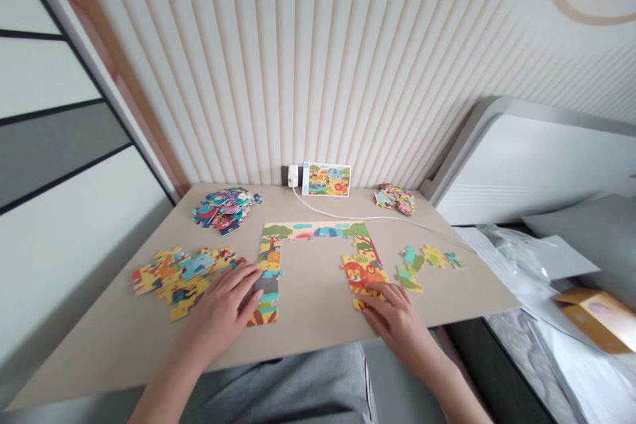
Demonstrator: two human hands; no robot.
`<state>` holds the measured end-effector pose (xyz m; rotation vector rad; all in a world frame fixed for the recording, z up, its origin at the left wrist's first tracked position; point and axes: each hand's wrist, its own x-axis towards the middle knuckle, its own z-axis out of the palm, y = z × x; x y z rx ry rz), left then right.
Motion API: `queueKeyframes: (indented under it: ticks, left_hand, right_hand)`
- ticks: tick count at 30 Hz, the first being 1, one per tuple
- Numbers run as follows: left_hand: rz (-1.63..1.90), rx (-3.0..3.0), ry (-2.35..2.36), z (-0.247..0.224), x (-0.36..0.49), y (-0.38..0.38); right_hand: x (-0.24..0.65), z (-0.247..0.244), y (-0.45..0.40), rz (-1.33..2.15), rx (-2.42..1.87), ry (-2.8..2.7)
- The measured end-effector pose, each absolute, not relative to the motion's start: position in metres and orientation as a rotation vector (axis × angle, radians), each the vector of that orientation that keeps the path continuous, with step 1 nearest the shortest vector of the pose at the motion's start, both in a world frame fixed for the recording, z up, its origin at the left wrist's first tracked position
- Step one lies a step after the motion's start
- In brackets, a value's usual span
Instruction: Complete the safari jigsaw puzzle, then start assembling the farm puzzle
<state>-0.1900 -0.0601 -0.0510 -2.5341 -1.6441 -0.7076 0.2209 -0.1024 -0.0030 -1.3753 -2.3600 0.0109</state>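
Note:
On the table lies a partly joined jigsaw puzzle (271,281), shaped like a frame with its near side open. My left hand (221,308) rests at the left column, fingers stretched out and thumb apart, beside a heap of yellow and blue puzzle pieces (191,271). It partly covers some of those pieces. At the right column, the fingers of my right hand (395,311) lie on the lower part of the red lion section (358,273), apparently pressing flat. The pieces under those fingertips are partly hidden.
A picture card (326,179) stands against the ribbed wall beside a white charger (293,175) with its cable (342,216). Other heaps lie at the back left (226,207) and back right (396,199). Loose pieces (409,278) are right of the puzzle.

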Motion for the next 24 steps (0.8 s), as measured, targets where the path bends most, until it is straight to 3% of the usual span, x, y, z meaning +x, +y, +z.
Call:
queueKeyframes:
  ticks: [24]
  left_hand:
    - [-0.745, -2.546, -1.680, -0.0438, -0.1869, -0.0627]
  right_hand:
    - [0.2209, -0.0019, -0.1057, -0.054, -1.303, -2.378]
